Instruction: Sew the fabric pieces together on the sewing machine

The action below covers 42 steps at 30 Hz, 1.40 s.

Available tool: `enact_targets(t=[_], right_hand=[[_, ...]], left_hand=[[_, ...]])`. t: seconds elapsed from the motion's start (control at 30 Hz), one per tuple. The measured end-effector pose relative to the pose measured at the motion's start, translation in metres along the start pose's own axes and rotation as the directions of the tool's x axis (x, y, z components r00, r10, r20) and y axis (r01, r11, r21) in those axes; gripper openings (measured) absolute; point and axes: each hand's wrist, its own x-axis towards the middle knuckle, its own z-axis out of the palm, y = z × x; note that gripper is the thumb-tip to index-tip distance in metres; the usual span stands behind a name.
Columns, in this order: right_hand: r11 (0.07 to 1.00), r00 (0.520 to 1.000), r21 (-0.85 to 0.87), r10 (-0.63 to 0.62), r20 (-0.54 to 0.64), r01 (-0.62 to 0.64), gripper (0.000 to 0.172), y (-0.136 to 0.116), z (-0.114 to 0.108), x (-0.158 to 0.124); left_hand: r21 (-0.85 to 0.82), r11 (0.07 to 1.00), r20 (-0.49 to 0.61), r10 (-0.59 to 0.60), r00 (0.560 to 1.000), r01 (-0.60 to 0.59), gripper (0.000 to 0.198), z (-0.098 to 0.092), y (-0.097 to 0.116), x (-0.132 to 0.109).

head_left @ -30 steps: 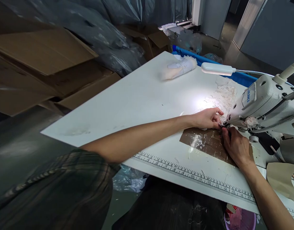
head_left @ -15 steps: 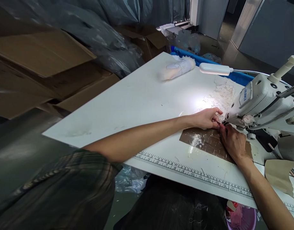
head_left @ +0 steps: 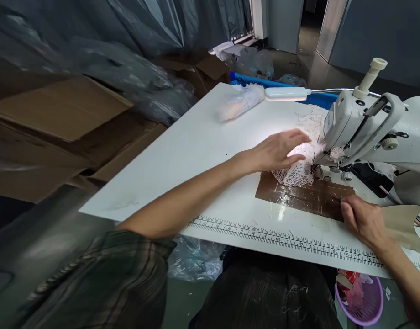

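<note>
My left hand (head_left: 281,148) lies with its fingers apart at the left side of a piece of white lace (head_left: 295,174), its fingertips over the cloth. The lace runs beneath the needle area of a white sewing machine (head_left: 365,123) and on behind it. Away from the lace, at the right end of a brown shiny sheet (head_left: 299,196), my right hand (head_left: 365,219) is closed. From its fingers a thin, dark, pointed tool (head_left: 336,199) sticks out to the left; most of it is hidden in the hand.
A lit lamp (head_left: 288,94) hangs above the lace. Behind lies a rolled white bundle (head_left: 242,101). A printed ruler (head_left: 281,237) follows the table's front edge. Tan paper (head_left: 400,224) lies at right, with a purple basket (head_left: 374,299) below. Cardboard boxes (head_left: 59,107) stand at left.
My hands have come apart. The left moved back and spread its fingers over the lace; the right drew away toward the right front with a thin tool. The camera view has turned right.
</note>
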Motion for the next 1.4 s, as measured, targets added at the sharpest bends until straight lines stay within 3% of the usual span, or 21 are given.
enact_targets(t=[0.07, 0.13, 0.23, 0.4, 0.53, 0.67, 0.77, 0.83, 0.9, 0.97, 1.07, 1.27, 1.4], right_hand=[[0.989, 0.995, -0.114, 0.087, -0.044, -0.092, 0.047, 0.007, 0.001, 0.001], [0.983, 0.992, -0.144, 0.105, -0.067, -0.114, 0.042, 0.009, 0.002, 0.007], [0.997, 0.997, 0.025, 0.072, 0.010, -0.072, 0.037, 0.004, 0.007, 0.021], [0.972, 0.973, 0.156, 0.147, 0.176, -0.175, 0.036, -0.008, 0.023, 0.042], [0.909, 0.948, 0.280, 0.266, 0.175, -0.307, 0.034, -0.006, 0.037, 0.044], [0.856, 0.945, 0.400, 0.303, 0.121, -0.326, 0.030, -0.001, 0.041, 0.041], [0.845, 0.946, 0.427, 0.308, 0.102, -0.321, 0.028, 0.000, 0.039, 0.040], [0.849, 0.941, 0.408, 0.322, 0.102, -0.334, 0.028, 0.000, 0.038, 0.040], [0.854, 0.935, 0.383, 0.339, 0.106, -0.353, 0.028, -0.002, 0.038, 0.041], [0.855, 0.931, 0.373, 0.352, 0.094, -0.361, 0.029, -0.005, 0.038, 0.041], [0.865, 0.945, 0.386, 0.320, 0.066, -0.320, 0.030, -0.011, 0.037, 0.040], [0.941, 0.993, 0.320, 0.084, 0.080, -0.105, 0.035, -0.017, 0.038, 0.036], [0.979, 0.991, 0.201, 0.010, 0.130, -0.037, 0.038, -0.016, 0.040, 0.036]], left_hand=[[0.140, 0.990, -0.063, 0.003, 0.998, 0.006, 0.029, 0.005, 0.000, 0.001], [0.170, 0.985, 0.021, 0.026, 0.999, -0.029, 0.024, 0.015, 0.001, 0.002], [0.086, 0.993, 0.154, 0.064, 0.986, -0.078, 0.025, 0.032, 0.004, 0.006], [0.014, 0.999, 0.171, 0.046, 0.984, -0.049, 0.020, 0.047, 0.009, 0.011], [0.017, 1.000, 0.169, -0.006, 0.986, 0.003, 0.018, 0.054, 0.006, 0.010], [0.037, 0.999, 0.120, -0.002, 0.993, -0.003, 0.018, 0.059, 0.004, 0.009], [0.001, 1.000, 0.035, -0.003, 0.999, 0.003, 0.021, 0.047, 0.013, 0.003], [-0.126, 0.992, 0.027, 0.032, 0.999, -0.029, 0.025, 0.030, 0.022, -0.004], [-0.380, 0.921, 0.221, 0.178, 0.959, -0.084, 0.030, 0.011, 0.029, -0.012], [-0.444, 0.894, 0.257, 0.194, 0.947, -0.063, 0.030, 0.000, 0.030, -0.018], [-0.272, 0.952, 0.149, 0.183, 0.972, -0.137, 0.025, 0.007, 0.018, -0.020], [-0.050, 0.971, 0.154, 0.240, 0.958, -0.236, 0.023, 0.051, -0.005, -0.011], [-0.044, 0.976, -0.021, 0.213, 0.977, -0.214, 0.027, 0.059, -0.006, -0.004]])
